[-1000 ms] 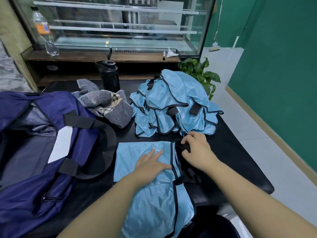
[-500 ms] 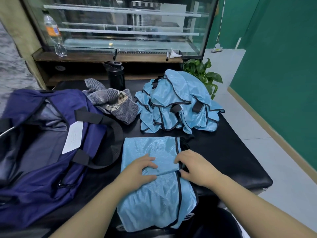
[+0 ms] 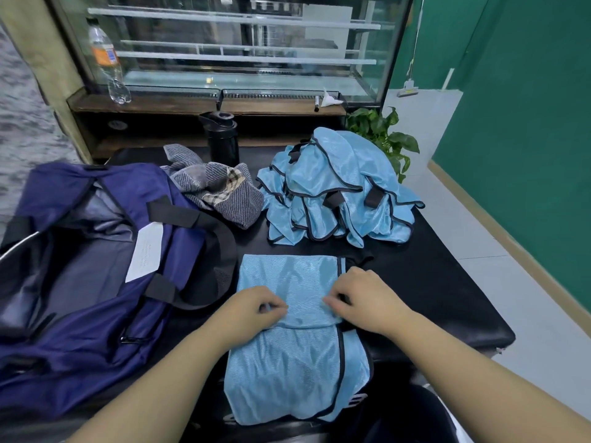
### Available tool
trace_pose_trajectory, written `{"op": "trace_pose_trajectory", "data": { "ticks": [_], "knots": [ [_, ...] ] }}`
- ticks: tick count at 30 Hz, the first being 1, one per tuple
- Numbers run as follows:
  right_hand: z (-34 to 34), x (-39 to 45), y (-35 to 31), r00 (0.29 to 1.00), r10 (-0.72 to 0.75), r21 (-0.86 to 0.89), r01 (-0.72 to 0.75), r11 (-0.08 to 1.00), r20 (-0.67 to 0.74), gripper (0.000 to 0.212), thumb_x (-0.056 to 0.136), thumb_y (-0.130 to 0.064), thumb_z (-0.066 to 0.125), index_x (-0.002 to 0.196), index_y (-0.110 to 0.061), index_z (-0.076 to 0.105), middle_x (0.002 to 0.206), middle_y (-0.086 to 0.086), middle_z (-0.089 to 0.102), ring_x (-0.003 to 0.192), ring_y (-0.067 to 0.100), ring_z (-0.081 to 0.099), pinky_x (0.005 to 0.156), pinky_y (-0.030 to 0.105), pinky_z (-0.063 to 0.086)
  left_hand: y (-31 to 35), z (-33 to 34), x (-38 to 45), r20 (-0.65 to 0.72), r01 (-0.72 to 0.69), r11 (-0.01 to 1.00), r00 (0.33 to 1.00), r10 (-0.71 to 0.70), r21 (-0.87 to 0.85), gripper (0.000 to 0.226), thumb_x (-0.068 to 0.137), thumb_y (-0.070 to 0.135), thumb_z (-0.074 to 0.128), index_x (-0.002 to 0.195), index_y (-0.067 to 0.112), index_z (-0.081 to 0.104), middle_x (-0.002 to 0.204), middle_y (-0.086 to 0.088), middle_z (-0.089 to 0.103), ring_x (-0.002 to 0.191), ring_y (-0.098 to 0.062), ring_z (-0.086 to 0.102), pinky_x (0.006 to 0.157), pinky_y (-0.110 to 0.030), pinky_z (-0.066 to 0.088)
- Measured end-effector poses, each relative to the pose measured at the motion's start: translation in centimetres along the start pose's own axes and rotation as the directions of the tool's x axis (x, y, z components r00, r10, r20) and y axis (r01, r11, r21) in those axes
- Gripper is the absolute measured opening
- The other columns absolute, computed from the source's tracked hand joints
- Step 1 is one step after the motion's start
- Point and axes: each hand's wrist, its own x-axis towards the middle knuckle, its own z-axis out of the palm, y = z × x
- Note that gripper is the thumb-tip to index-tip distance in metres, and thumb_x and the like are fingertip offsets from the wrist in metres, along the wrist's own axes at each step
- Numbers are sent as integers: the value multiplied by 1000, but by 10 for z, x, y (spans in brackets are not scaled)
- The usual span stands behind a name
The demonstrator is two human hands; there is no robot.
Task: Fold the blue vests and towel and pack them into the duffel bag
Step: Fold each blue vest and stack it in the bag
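A light blue vest (image 3: 297,372) with black trim lies flat on the black table (image 3: 447,298), its near part hanging over the front edge. Both hands are on its middle: my left hand (image 3: 252,310) and my right hand (image 3: 364,298) each pinch the cloth with curled fingers along a fold line. A heap of several more blue vests (image 3: 335,193) sits behind. A grey striped towel (image 3: 217,190) lies crumpled at the back. The navy duffel bag (image 3: 96,251) lies unzipped on the left, its grey lining showing.
A black bottle (image 3: 222,139) stands behind the towel. A clear plastic bottle (image 3: 107,63) stands on the wooden ledge of a glass display case. A green plant (image 3: 383,132) is behind the vest heap. Tiled floor and a green wall lie to the right.
My left hand went from lying flat on the vest to pinching it. My right hand moved from the vest's black strap at the right edge toward the middle. The view shifted slightly.
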Motion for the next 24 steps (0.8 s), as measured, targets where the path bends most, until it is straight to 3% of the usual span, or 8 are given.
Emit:
{"op": "trace_pose_trajectory", "data": {
  "ticks": [3,6,12,14,17,18,21,24],
  "knots": [
    [-7,21,-6,994,16,-42,-21,999,-107,21,96,-27,47,94,-18,66,93,-5,62,94,17,47,83,35,43,-4,-12,18,-117,27,996,993,-17,85,11,89,24,63,97,28,69,90,18,58,84,-4,55,86,-24,45],
    [-15,46,-4,993,59,-100,-69,993,-99,23,95,-18,46,113,-18,60,112,0,60,110,22,47,87,35,42,-8,-24,39,-188,55,968,982,-8,245,26,92,16,57,116,22,64,111,7,57,108,-14,50,100,-33,39],
    [-30,86,13,926,270,-170,-231,958,263,43,93,-19,52,135,-15,46,135,5,52,123,25,46,97,37,42,-19,-43,73,-82,221,878,975,-206,424,43,98,16,43,140,23,39,144,1,41,129,-23,40,105,-40,35],
    [-35,91,17,870,314,-180,-263,948,380,36,91,-24,56,125,-11,53,124,5,57,108,24,54,87,32,46,-22,-48,80,-3,243,846,961,-275,475,43,98,17,44,140,24,39,140,-1,42,129,-25,36,104,-42,34],
    [-38,94,24,840,296,-149,-256,955,454,13,91,-28,61,85,-18,56,89,-3,54,72,12,48,59,22,35,-21,-52,86,28,231,789,954,-299,570,33,96,20,49,128,26,48,126,-2,47,121,-25,35,96,-39,33],
    [-37,94,27,832,302,-131,-273,953,466,15,91,-29,63,84,-19,54,89,-4,54,71,11,47,60,22,35,-20,-53,87,25,236,776,951,-308,585,27,95,21,50,122,26,51,123,-1,48,118,-24,35,92,-38,31],
    [-33,92,28,814,321,-126,-299,946,484,39,91,-30,63,123,-12,52,120,4,56,100,21,54,78,28,40,-20,-52,87,32,241,742,942,-333,626,21,96,27,50,117,25,53,119,-2,45,116,-24,35,91,-38,29],
    [-26,92,28,819,312,-141,-278,950,481,36,94,-28,58,123,-6,52,121,9,56,105,26,55,78,29,39,-23,-50,84,-7,273,764,944,-331,585,17,96,30,50,111,25,54,114,0,43,115,-23,36,91,-38,28]
  ]
}}
